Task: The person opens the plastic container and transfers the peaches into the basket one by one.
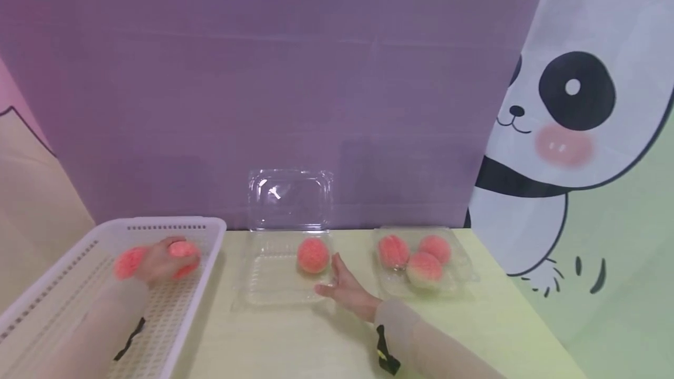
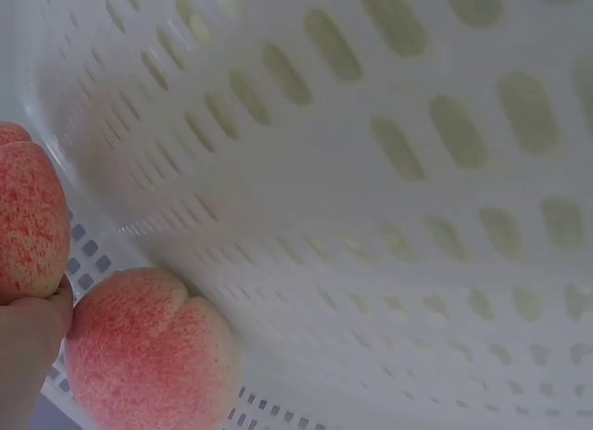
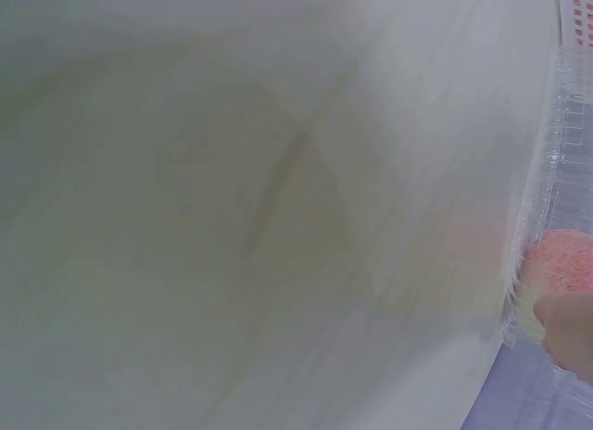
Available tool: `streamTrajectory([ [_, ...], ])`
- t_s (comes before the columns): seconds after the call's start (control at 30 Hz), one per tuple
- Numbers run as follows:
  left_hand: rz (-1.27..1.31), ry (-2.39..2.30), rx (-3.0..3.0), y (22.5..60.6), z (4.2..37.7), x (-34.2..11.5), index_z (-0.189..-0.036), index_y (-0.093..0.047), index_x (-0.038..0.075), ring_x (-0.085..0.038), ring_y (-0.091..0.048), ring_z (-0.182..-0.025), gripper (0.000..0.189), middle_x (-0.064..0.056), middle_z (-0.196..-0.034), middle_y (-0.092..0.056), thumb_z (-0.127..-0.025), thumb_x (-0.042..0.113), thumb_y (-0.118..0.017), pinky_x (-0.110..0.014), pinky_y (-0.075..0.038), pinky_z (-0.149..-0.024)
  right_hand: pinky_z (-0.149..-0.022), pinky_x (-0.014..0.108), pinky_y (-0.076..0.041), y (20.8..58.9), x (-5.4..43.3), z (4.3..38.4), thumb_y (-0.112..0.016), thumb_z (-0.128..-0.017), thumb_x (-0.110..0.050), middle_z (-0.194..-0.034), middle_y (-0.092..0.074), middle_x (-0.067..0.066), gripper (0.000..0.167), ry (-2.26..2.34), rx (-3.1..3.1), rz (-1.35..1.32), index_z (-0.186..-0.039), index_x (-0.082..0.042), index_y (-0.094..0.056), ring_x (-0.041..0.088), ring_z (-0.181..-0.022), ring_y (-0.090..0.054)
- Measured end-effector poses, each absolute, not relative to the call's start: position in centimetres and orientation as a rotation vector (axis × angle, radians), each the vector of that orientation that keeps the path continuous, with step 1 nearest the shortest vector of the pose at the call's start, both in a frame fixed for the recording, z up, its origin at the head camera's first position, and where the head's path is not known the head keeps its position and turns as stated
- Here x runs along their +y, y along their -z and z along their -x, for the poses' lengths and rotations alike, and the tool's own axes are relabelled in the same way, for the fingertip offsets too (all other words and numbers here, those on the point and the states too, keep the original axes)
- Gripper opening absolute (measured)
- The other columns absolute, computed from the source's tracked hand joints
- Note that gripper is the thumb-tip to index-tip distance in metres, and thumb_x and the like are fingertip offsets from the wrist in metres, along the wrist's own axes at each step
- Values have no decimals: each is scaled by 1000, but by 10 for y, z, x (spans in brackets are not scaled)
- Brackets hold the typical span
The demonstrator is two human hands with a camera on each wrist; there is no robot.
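Inside the white basket, my left hand [image 1: 160,263] grips a pink peach [image 1: 184,248] from above. Its thumb shows against that peach [image 2: 30,221] at the left edge of the left wrist view. A second peach [image 2: 153,351] lies close beside it, and another peach [image 1: 129,263] sits to the hand's left. My right hand [image 1: 350,291] is at the right side of an open clear clamshell box [image 1: 271,279], thumb and fingers spread at its rim. One peach [image 1: 313,255] sits in that box's right part, near the fingertips. The right wrist view shows only part of this hand [image 3: 570,330].
To the right stands another clear box [image 1: 458,282] holding 3 peaches. The white perforated basket [image 1: 210,262] takes up the table's left side. The clamshell's lid [image 1: 291,200] stands upright against the purple backdrop [image 1: 284,86]. All rest on a pale table [image 1: 274,344].
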State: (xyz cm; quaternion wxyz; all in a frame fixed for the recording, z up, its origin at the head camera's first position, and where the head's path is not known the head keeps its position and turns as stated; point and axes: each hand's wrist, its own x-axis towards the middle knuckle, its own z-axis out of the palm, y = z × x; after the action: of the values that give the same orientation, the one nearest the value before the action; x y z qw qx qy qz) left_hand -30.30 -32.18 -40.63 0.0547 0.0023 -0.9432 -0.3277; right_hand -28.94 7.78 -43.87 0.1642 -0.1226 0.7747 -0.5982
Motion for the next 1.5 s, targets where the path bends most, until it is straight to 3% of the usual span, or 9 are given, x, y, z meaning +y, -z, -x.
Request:
streamTrajectory([
  [0.3,30,998,-2830,415,305,-324,-125,-43,-8,-46,-51,-100,68,-36,-118,-49,-79,36,-66,-52,-45,-84,-111,53,-13,439,76,290,-65,-83,-23,-153,3,17,97,1725,2197,356,-146,-6,8,40,-138,-8],
  [0.57,-8,1013,-2836,417,306,-326,-128,-37,-11,-50,-46,-107,72,-38,-122,-44,-81,36,-64,-56,-42,-88,-112,52,-12,437,76,289,-63,-85,-26,-153,4,15,97,1710,2186,389,-146,-8,10,38,-139,-7],
  [0.9,-37,955,-2878,415,311,-327,-128,-36,-12,-45,-51,-98,73,-37,-119,-47,-82,39,-61,-53,-44,-85,-112,51,-12,437,76,292,-64,-85,-25,-153,4,16,97,1727,2180,386,-146,-7,9,39,-139,-6],
  [1.2,-49,983,-2870,416,308,-325,-129,-36,-10,-49,-47,-106,74,-38,-122,-44,-81,40,-62,-56,-41,-90,-112,53,-12,438,76,291,-63,-86,-23,-153,4,17,95,1724,2179,376,-146,-7,9,40,-138,-6],
  [1.5,29,938,-2781,414,306,-324,-123,-45,-10,-50,-48,-105,58,-37,-119,-48,-84,32,-59,-55,-41,-87,-111,54,-12,440,76,291,-62,-86,-23,-153,4,15,95,1714,2184,357,-146,-10,10,40,-138,-7],
])
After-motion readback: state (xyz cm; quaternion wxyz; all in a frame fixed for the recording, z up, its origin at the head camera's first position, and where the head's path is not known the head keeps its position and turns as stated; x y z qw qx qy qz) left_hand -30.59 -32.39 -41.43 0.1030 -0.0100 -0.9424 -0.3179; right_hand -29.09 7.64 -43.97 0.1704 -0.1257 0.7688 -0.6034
